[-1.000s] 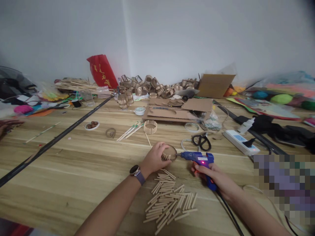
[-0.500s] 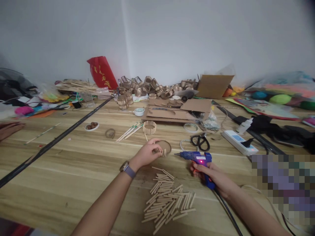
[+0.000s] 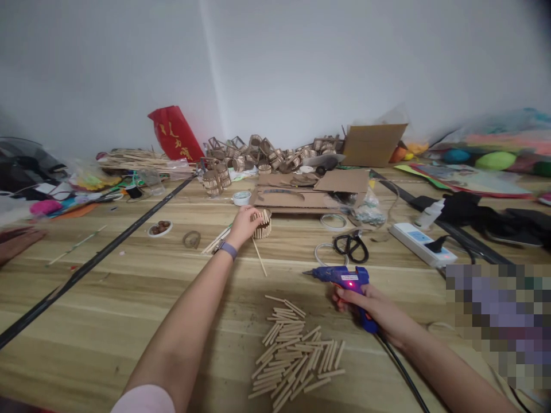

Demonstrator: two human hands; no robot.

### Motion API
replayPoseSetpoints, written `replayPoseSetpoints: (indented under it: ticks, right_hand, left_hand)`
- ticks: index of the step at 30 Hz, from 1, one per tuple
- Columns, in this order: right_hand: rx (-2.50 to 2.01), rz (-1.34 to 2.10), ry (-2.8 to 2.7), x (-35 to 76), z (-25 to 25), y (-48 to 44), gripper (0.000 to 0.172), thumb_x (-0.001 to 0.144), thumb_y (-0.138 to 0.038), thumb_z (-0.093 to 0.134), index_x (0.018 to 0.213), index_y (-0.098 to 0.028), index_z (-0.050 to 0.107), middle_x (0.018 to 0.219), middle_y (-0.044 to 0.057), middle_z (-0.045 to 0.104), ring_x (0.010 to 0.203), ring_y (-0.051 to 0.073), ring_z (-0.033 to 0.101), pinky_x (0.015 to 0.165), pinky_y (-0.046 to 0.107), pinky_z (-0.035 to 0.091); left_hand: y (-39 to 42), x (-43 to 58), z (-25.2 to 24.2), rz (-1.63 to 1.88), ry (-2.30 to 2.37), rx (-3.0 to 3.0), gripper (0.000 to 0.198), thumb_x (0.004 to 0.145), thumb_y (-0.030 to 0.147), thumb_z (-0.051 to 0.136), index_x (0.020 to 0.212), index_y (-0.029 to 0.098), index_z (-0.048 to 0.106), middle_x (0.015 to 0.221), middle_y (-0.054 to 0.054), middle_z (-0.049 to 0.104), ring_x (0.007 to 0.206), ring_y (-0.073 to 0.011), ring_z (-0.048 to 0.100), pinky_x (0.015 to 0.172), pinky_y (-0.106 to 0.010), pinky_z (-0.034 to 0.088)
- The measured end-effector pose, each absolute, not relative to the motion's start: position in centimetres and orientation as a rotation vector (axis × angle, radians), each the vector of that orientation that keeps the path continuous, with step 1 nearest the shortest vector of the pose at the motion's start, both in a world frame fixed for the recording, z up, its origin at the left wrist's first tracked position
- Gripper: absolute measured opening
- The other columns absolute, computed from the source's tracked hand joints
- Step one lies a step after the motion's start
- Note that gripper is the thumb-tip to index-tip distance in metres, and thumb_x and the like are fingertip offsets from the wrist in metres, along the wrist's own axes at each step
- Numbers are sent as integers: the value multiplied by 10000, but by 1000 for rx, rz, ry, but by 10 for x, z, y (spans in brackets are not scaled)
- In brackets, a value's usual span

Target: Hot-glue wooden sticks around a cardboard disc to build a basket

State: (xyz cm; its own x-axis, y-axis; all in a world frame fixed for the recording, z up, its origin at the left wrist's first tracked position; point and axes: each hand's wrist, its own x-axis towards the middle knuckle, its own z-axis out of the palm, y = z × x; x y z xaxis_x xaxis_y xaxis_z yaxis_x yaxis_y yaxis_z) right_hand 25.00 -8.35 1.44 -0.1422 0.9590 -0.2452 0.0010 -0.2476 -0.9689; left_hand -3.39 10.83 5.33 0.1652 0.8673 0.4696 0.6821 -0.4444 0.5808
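Observation:
My left hand (image 3: 244, 223) is stretched far forward, fingers curled onto the left rim of a small ring of upright wooden sticks (image 3: 264, 225). The round cardboard disc it touched earlier is out of sight. My right hand (image 3: 368, 307) grips a blue hot glue gun (image 3: 342, 277), its red light on and its nozzle pointing left just above the table. A pile of short wooden sticks (image 3: 295, 350) lies between my forearms. One long thin stick (image 3: 259, 257) lies near the ring.
Black scissors (image 3: 352, 246), a white power strip (image 3: 422, 244), flat cardboard sheets (image 3: 301, 199) and a small dish of nuts (image 3: 160, 228) lie around. Finished stick baskets (image 3: 258, 152) crowd the far wall. Another person's hand (image 3: 17, 241) rests at the left edge. A black rail (image 3: 99, 258) crosses the table.
My left hand left the spot beside the glue gun and reached forward to the stick ring; the cardboard disc is gone from that spot. The glue gun has barely moved.

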Motion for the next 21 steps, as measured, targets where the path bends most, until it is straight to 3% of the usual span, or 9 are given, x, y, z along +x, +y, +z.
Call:
replayPoseSetpoints:
  ticks: [9,21]
  right_hand:
    - [-1292,1531,-1233,251,14,-83,396,639,-541,756,689,-164,649,673,22,632,633,144,558,631,265,434]
    - [-1293,1522,-1266,254,6,-80,374,659,-529,753,712,-169,667,705,34,648,647,148,557,659,280,448]
  left_hand:
    - [109,-35,47,1051,1561,2254,47,790,198,629,809,164,654,1126,-83,547,1136,-235,526,1018,-377,413]
    - [103,-33,59,858,1576,2410,130,801,213,586,827,158,702,1124,-106,570,1076,-255,570,1014,-382,431]
